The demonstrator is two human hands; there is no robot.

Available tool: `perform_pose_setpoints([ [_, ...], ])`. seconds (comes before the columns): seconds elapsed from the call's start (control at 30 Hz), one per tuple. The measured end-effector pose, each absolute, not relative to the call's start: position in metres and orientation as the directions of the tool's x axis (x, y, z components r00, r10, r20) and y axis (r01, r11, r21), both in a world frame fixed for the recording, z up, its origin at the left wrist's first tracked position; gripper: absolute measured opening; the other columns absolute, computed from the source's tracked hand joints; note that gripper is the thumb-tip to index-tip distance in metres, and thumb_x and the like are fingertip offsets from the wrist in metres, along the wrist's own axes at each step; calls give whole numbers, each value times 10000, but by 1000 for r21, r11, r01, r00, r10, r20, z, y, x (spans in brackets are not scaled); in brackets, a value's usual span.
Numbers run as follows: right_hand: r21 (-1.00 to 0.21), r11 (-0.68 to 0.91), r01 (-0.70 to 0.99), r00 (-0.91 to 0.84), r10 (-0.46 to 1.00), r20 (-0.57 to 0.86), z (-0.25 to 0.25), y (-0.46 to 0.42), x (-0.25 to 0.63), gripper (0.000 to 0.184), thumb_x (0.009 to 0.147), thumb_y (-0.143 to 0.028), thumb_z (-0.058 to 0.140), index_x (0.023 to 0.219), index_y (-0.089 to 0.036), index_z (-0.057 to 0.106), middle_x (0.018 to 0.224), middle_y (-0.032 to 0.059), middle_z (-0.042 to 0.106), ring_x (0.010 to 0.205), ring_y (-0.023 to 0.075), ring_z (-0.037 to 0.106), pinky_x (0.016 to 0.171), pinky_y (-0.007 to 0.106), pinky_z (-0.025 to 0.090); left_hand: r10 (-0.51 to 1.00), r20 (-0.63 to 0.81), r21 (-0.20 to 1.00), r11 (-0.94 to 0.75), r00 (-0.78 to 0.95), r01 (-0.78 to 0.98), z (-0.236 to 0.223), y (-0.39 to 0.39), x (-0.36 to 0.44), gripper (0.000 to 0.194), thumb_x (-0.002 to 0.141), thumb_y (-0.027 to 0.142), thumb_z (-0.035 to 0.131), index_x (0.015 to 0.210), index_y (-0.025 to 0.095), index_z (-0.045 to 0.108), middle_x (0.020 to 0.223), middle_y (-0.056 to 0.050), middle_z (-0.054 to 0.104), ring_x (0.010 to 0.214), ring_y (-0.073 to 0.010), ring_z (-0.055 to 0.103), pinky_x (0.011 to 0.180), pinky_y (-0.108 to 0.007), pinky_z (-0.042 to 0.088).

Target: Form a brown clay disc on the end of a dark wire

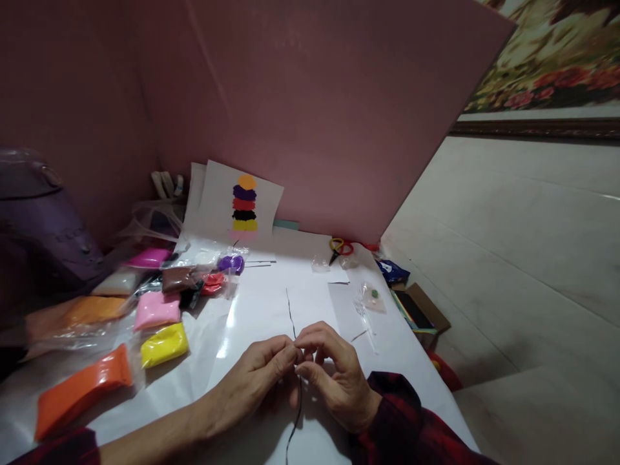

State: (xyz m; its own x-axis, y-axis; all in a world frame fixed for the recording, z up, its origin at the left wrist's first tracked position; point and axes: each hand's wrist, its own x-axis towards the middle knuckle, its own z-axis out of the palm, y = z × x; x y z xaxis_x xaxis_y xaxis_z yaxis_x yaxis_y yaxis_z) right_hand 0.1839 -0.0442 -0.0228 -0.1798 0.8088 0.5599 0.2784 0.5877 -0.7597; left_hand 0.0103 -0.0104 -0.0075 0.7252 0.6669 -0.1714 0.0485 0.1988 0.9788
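Observation:
A thin black cord (290, 309) runs up and down between my hands, slightly wavy; I cannot make out whether it is thread or wire. My left hand (254, 373) pinches it between thumb and forefinger near its middle. Right beside that, my right hand (339, 378) has curled fingers, with the forefinger tip at the same spot on the cord. The exact contact is partly hidden by the fingers. One end points away over the white paper (264, 300); the other hangs down toward the near edge.
Bagged clay in orange (84, 391), yellow (165, 344) and pink (157, 310) lies at left. Scissors (339, 248) and a small bag with a green piece (374, 295) are at right. Behind leans a sheet with coloured stacked shapes (245, 203). An open box (421, 310) stands beyond the right edge.

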Motion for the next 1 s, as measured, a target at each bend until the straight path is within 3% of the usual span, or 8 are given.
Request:
perform_pose_setpoints([
  [1.0,-755,586,294,-199,810,551,-20,-46,183,169,859,-246,614,1019,-192,628,894,66,595,659,133,549,529,257,467,673,-142,987,156,726,49,-10,-10,10,509,887,640,398,748,167,526,579,4,579,490,-95,434,469,-222,300],
])
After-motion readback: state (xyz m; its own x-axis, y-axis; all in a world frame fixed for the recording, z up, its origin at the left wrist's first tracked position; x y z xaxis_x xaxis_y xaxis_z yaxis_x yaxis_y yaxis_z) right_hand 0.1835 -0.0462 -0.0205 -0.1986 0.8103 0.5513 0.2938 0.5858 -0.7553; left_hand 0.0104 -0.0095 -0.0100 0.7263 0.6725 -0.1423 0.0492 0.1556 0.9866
